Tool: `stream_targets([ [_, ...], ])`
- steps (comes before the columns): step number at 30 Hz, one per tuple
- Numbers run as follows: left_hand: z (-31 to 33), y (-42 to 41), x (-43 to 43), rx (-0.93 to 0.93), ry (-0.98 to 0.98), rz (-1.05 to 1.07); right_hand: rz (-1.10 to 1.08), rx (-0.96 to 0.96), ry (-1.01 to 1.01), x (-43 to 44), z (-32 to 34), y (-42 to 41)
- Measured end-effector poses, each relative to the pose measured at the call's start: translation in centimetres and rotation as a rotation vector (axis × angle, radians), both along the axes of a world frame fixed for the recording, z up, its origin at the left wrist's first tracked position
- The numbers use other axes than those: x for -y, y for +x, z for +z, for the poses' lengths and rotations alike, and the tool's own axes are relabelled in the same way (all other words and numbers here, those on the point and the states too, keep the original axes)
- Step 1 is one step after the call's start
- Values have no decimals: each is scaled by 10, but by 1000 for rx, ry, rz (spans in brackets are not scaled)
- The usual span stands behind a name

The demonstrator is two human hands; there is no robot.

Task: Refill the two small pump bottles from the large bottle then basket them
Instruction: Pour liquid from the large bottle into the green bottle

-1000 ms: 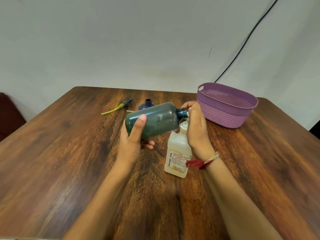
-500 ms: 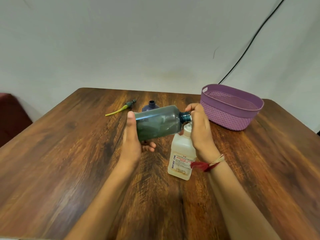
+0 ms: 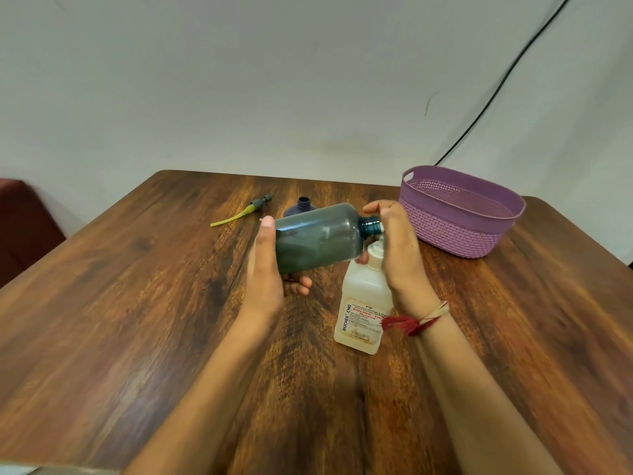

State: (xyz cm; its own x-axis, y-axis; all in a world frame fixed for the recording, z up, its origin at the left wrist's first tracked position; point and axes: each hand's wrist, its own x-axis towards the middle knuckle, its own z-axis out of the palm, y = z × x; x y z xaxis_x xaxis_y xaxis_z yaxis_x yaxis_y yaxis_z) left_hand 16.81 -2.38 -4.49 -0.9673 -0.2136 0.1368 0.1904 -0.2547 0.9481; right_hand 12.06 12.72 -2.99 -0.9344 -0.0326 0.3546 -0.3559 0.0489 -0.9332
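Wood-grain worktop (image 3: 137, 320) bears the white pump bottle (image 3: 364, 303). The right hand (image 3: 399, 255) curls its fingers round the neck, steadying it, while the left hand (image 3: 265, 269) wraps its fingers round the large bottle (image 3: 318, 240), tipped sideways, seemingly to pour.

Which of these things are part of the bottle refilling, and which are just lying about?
In the job: large green bottle in left hand, white bottle held by right hand, purple bottle, pump with tube, basket.
Just there: black cable, dark red seat.
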Motion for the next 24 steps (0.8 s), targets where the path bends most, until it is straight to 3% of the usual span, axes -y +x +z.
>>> stream_targets([
  [7, -5, -1, -4, 23, 31, 6, 48, -1, -48, -2, 0, 1],
  [16, -2, 1, -4, 13, 28, 11, -42, 29, 83, 1, 3, 2],
  [24, -5, 0, -5, 4, 30, 41, -16, 8, 65, -3, 5, 1],
])
